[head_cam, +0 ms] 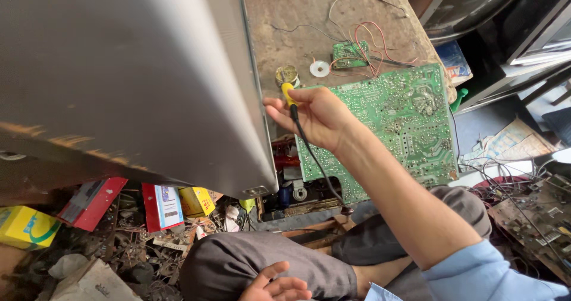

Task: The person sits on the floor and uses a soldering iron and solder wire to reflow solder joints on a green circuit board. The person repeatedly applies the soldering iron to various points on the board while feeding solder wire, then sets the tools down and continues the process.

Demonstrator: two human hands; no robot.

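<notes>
Left hand (276,286) on knee, right fingers (309,96) gripping soldering iron (289,94)

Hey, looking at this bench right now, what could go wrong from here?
1. The right hand holds a yellow-handled tool, likely a soldering iron, with its tip near a small tin and loose wires; it might scorch them.
2. Its black cord trails across the green board toward the lap; a snag could jerk the tool.
3. The left hand rests idle on the knee, so the board seems unsteadied and could slide.
</notes>
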